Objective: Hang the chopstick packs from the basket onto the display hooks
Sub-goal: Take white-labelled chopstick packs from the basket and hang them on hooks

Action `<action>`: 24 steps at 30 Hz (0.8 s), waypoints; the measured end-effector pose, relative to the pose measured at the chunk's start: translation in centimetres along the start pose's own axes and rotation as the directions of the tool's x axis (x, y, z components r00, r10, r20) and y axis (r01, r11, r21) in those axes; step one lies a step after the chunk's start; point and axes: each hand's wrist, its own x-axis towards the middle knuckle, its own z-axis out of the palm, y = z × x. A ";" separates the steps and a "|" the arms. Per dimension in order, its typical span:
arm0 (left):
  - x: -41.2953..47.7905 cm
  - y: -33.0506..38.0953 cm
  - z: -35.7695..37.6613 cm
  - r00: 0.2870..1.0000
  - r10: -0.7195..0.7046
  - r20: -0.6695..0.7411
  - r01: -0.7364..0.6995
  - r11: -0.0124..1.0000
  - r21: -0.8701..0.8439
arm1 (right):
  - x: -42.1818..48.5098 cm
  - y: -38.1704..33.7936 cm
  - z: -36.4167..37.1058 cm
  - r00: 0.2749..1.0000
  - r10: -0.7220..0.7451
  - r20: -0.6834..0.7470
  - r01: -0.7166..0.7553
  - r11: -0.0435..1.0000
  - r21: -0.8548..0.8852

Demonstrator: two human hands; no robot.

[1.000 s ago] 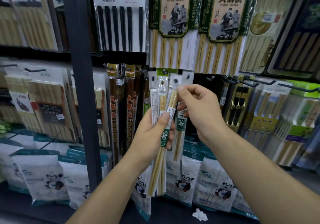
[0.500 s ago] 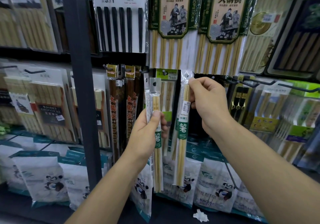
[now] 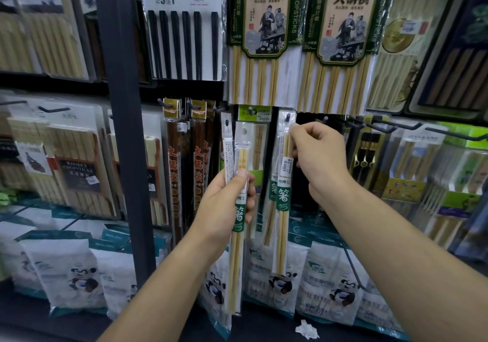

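1. Head view: the right hand (image 3: 320, 162) pinches the top of one chopstick pack (image 3: 283, 201) between thumb and forefinger. The other fingers are curled, so its grip is closed on the clear header.
2. The header of this pack is at the tip of a display hook (image 3: 287, 116). The tip seems to show through the hole, but I cannot tell how far the pack is pushed on. The pack hangs straight down, just in front of a similar pack (image 3: 271, 209).
3. The left hand (image 3: 221, 207) holds two packs upright, with the thumb pressed on the front. Its grip is closed around a green-label pack (image 3: 239, 249) and a white-backed pack (image 3: 226, 143), which touch side by side.
4. Dark brown chopstick packs (image 3: 175, 172) hang to the left. Panda bags (image 3: 284, 281) are lower down, and a crumpled paper (image 3: 306, 329) lies near them.
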 end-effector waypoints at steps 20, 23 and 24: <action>-0.4 -0.2 2.3 0.993 0.097 0.074 -0.109 0.974 0.197 | -1.9 -0.7 0.1 0.992 -0.038 0.121 0.035 0.999 0.028; -0.2 0.0 2.3 0.992 0.118 0.047 -0.126 0.962 0.240 | -0.8 -1.2 -0.1 0.998 -0.001 0.056 -0.002 0.999 0.052; -0.1 -0.1 2.2 0.993 0.109 0.043 -0.117 0.961 0.251 | -0.5 -1.3 -0.1 0.999 0.005 0.046 -0.006 0.999 0.038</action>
